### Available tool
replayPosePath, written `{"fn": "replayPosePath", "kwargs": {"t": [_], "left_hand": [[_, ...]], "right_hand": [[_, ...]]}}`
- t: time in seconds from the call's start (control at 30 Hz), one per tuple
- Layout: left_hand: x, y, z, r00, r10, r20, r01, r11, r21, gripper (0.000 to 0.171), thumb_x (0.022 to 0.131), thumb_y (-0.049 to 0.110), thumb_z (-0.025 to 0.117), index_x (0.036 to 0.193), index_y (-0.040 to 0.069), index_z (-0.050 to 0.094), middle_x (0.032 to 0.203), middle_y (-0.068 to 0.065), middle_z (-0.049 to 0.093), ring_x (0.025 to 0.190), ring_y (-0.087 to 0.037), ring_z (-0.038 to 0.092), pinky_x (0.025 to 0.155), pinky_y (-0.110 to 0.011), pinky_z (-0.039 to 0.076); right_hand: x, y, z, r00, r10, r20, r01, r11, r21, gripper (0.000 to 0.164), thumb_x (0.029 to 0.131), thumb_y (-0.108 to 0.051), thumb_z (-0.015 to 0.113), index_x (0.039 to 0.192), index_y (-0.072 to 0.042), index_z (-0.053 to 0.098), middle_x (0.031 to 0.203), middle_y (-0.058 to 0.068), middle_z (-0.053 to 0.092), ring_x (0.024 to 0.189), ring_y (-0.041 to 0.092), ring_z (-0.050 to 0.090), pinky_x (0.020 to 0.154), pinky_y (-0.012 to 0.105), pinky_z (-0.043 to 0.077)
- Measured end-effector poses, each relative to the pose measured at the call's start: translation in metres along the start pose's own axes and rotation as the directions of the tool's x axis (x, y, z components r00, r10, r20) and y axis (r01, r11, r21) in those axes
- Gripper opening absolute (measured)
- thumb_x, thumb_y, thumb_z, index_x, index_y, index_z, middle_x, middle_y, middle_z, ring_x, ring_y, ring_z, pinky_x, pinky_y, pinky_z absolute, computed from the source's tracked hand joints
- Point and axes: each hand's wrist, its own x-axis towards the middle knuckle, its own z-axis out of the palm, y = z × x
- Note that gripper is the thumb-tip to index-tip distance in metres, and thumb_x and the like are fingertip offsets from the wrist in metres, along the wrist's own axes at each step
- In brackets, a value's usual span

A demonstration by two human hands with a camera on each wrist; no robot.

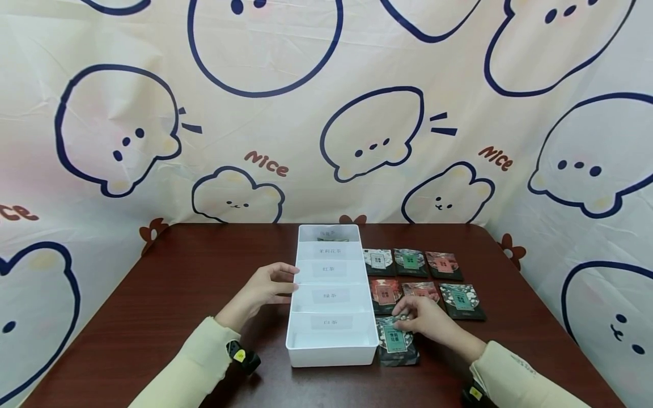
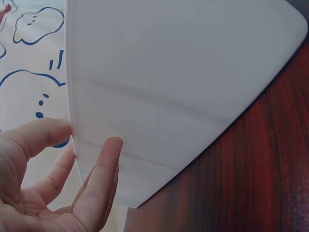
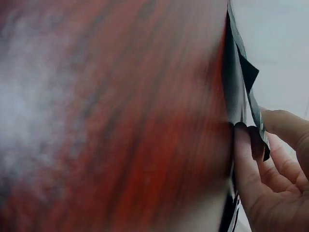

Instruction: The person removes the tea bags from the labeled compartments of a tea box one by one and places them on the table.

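Observation:
A long white compartment box [image 1: 331,356] lies lengthwise on the table, with labelled sections. My left hand [image 1: 267,286] rests against its left side; in the left wrist view the fingers of the left hand [image 2: 63,179] are extended, touching the rim and the white side wall [image 2: 159,72]. On the box's other side, my right hand [image 1: 425,320] pinches the upper edge of a dark tea packet [image 1: 395,343] with a green label. The right wrist view has this packet [image 3: 234,82] edge-on, between the thumb and fingers of the right hand [image 3: 275,169].
Further tea packets lie in rows right of the box: white-labelled [image 1: 378,262], green [image 1: 410,262], red [image 1: 444,265], red [image 1: 384,294], partly covered red [image 1: 420,290] and teal [image 1: 462,300]. A packet [image 1: 333,239] shows in the box's far section. Patterned cloth [image 1: 306,130] hangs behind the table [image 1: 214,255].

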Motion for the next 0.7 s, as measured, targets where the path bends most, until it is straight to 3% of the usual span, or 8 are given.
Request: {"fn": "replayPosePath", "kwargs": {"t": [0.7], "left_hand": [[0.0,0.0,0.0,1.0,-0.003,-0.002,0.003,1.0,-0.009,0.038,0.083,0.005,0.073,0.119,0.003,0.061,0.116,-0.019,0.059,0.086,-0.023,0.066,0.076,-0.043,0.06]], "right_hand": [[-0.001,-0.012,0.003,0.999,-0.04,0.006,0.04,0.982,-0.185,0.018,0.078,-0.022,0.081,0.086,-0.016,0.066,0.08,-0.007,0.061,0.07,0.002,0.052,0.061,0.022,0.047]]}}
